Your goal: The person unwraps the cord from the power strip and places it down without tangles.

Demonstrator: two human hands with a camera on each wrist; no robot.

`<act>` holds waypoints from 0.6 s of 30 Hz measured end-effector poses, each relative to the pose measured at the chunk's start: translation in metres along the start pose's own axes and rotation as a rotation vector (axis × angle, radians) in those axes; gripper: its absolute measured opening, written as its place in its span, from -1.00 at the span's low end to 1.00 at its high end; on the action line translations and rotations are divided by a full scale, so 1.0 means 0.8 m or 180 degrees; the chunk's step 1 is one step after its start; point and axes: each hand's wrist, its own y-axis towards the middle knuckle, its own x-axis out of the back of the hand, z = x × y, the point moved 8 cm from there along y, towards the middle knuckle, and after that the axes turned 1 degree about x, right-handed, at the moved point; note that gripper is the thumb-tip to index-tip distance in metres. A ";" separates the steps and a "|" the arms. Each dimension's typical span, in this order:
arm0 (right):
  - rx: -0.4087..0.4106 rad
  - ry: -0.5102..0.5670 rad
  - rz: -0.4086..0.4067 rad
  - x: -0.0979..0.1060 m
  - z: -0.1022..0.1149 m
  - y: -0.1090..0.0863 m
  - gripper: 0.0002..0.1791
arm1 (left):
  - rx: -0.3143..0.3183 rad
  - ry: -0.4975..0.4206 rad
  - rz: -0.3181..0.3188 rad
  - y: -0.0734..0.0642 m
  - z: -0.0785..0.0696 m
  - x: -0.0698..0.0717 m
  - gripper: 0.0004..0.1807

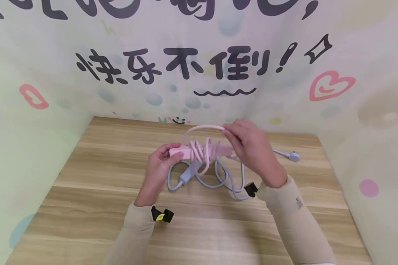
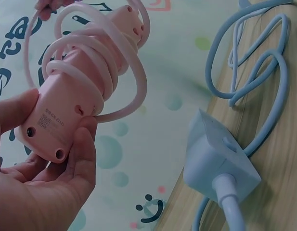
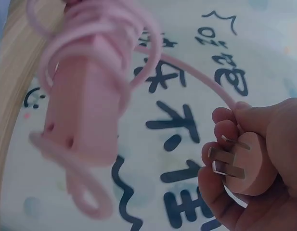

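My left hand (image 1: 156,167) grips the left end of a pink power strip (image 1: 179,151) between thumb and fingers, holding it up off the table. Several loose loops of its pink cord (image 2: 93,55) are wound round the strip's middle. Raised at the strip's right end, my right hand (image 1: 253,152) holds the pink three-pin plug (image 3: 256,166) in its curled fingers, pinching the cord where it leaves the plug. From there the cord arcs back over to the coils. In the head view, the plug itself is hidden behind the right hand.
On the wooden table (image 1: 96,165), below and behind the pink strip, lies a light blue cord (image 1: 242,173) in loose loops, with a blue block (image 2: 218,159) and a blue plug (image 1: 294,156) at the right. A printed cloth wall (image 1: 172,103) stands behind.
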 end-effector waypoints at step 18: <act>-0.1329 0.0331 0.0646 -0.034 -0.129 -0.029 -0.77 | -0.0235 -0.0200 0.0282 -0.001 -0.001 0.011 -0.57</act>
